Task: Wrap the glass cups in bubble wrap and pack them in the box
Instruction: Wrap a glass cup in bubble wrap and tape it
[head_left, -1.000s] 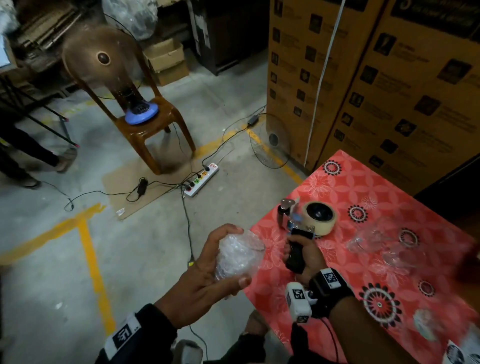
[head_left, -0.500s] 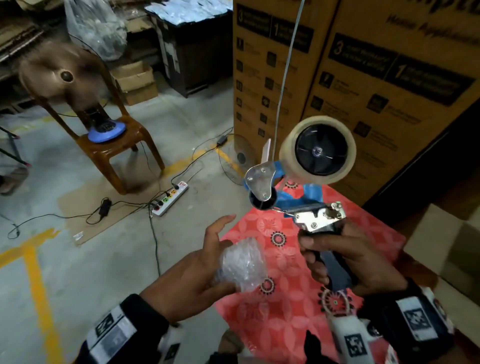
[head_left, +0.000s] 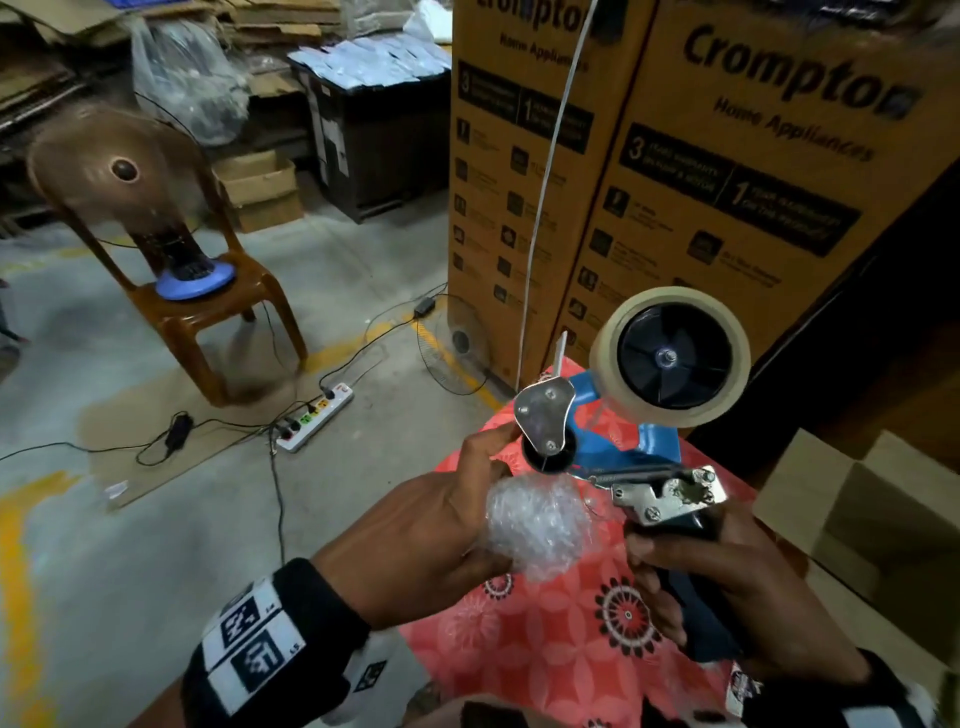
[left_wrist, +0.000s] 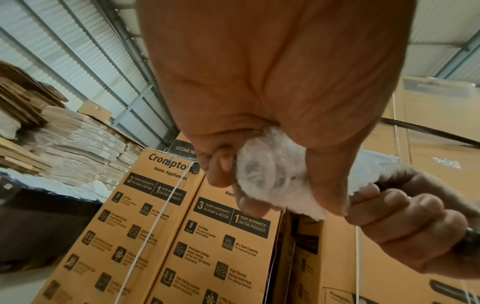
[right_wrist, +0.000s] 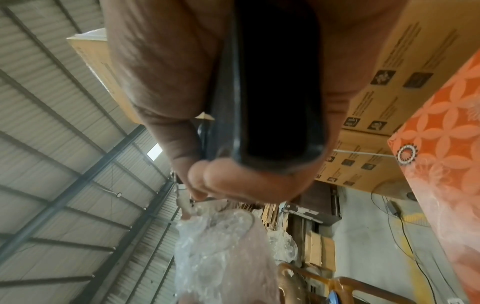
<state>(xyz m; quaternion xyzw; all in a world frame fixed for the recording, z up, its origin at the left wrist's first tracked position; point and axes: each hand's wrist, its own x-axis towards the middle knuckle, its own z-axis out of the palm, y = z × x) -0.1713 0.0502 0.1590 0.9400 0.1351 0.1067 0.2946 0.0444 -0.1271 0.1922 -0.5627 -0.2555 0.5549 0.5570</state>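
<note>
At frame centre, the left hand (head_left: 431, 525) cups a bubble-wrapped cup (head_left: 540, 525); the right hand (head_left: 727, 587) grips a tape dispenser (head_left: 644, 415) above a red patterned tablecloth (head_left: 545, 634). Stacked cartons (head_left: 675, 171) rise behind.

light: dim indoor, warm cast | blur: head view edges, right wrist close-up | distortion: wide-angle bending

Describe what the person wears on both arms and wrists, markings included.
The left hand is bare, with a black cuff at its wrist bearing white tags printed with black square codes. The right hand is also bare; its wrist carries a black band with a white tag, partly cut off at the picture's edge. No gloves, rings or cables are visible.
</note>
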